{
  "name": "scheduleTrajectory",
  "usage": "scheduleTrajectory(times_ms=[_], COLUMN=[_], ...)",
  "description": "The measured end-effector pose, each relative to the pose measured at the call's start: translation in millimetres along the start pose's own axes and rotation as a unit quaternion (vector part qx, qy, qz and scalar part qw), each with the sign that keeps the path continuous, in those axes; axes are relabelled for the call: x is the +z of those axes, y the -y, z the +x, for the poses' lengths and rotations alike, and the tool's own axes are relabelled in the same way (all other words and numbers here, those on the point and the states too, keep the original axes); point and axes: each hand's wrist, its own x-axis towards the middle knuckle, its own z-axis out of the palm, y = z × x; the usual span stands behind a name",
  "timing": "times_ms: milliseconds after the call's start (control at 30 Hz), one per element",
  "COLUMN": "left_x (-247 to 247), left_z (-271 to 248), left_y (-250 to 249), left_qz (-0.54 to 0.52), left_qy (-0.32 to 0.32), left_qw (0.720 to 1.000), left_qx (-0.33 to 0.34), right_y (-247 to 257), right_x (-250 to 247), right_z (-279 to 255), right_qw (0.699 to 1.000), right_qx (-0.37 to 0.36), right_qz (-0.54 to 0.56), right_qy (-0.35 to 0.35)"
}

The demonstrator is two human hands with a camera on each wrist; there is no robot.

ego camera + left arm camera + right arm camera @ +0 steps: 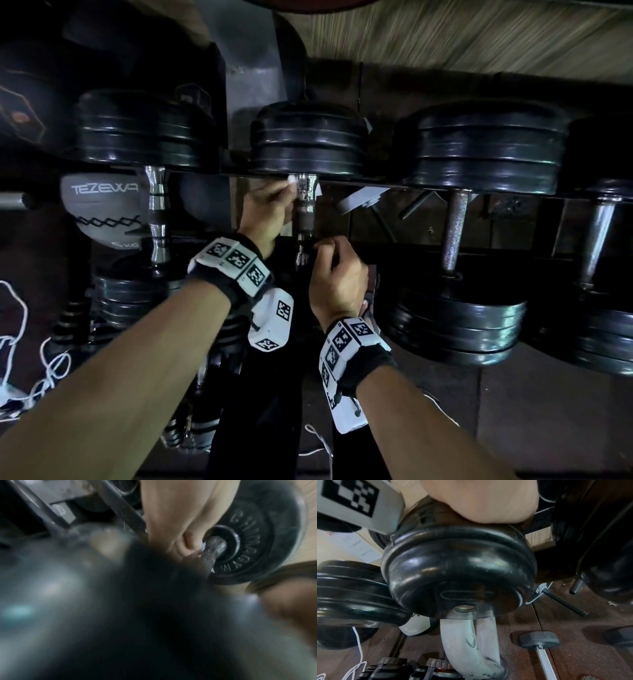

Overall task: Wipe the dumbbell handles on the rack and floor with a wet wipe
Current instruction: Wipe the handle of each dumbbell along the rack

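Note:
The middle dumbbell on the rack has a worn chrome handle between black plate stacks. My left hand grips a white wet wipe wrapped round the handle's far end, just under the far plates. In the left wrist view the fingers of my left hand close on the handle beside an embossed plate. My right hand curls round the handle's near end. The right wrist view shows only my palm above the near plate stack.
Other dumbbells sit on the rack to the left and right. A grey 5 kg medicine ball lies behind on the left. On the floor are a small hex dumbbell, a threaded bar and white cords.

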Motion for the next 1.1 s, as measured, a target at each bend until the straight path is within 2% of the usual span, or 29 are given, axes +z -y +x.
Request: scheduleTrajectory(times_ms=[67, 133, 200, 300, 367, 433, 533, 600, 667, 733, 800, 833, 867, 933, 967, 1000, 1100], left_x=[1, -1, -6, -13, -17, -19, -18, -19, -24, -33, -48, -61, -79, -123, -145, -162, -178], left_z=[3, 7, 3, -17, -29, -38, -49, -59, -69, -74, -77, -75, -72, -62, -57, -55, -50], left_y=[-6, -8, -7, -9, -15, -21, -24, -25, -21, -16, -11, -7, -2, 12, 19, 25, 36], left_qz=[-0.006, 0.023, 0.111, 0.243, 0.268, 0.282, 0.268, 0.236, 0.193, 0.155, 0.161, 0.205, 0.28, 0.44, 0.488, 0.508, 0.476], left_qy=[0.026, 0.016, -0.023, -0.076, -0.071, -0.029, 0.039, 0.063, 0.055, 0.054, 0.049, 0.022, -0.022, -0.135, -0.187, -0.227, -0.289], left_qw=[0.999, 0.999, 0.992, 0.949, 0.926, 0.909, 0.921, 0.939, 0.959, 0.972, 0.974, 0.964, 0.939, 0.853, 0.821, 0.806, 0.818], left_qx=[-0.045, -0.024, 0.056, 0.185, 0.258, 0.306, 0.282, 0.242, 0.203, 0.167, 0.148, 0.165, 0.2, 0.248, 0.23, 0.201, 0.146], right_y=[-2, -4, -4, -3, 0, 3, 7, 12, 18, 23, 26, 24, 22, 14, 9, 4, 3], right_x=[1, 1, -1, -1, -3, -8, -24, -33, -35, -33, -32, -31, -31, -30, -27, -24, -4], right_z=[0, 0, 0, 1, 2, 5, 18, 27, 30, 29, 31, 36, 42, 60, 69, 77, 93], right_qw=[1.0, 1.0, 1.0, 1.0, 0.999, 0.996, 0.974, 0.968, 0.968, 0.973, 0.979, 0.983, 0.987, 0.994, 0.994, 0.992, 0.982], right_qx=[-0.004, -0.005, -0.005, -0.003, 0.009, 0.022, 0.047, 0.024, 0.0, -0.032, -0.041, -0.028, -0.012, 0.009, 0.017, 0.025, 0.02], right_qz=[-0.002, -0.007, -0.009, -0.009, -0.001, 0.066, 0.194, 0.185, 0.141, 0.103, 0.089, 0.092, 0.085, 0.029, -0.002, -0.028, -0.076], right_qy=[-0.001, 0.003, 0.007, 0.023, 0.042, 0.048, 0.105, 0.169, 0.207, 0.202, 0.177, 0.159, 0.138, 0.108, 0.11, 0.12, 0.172])
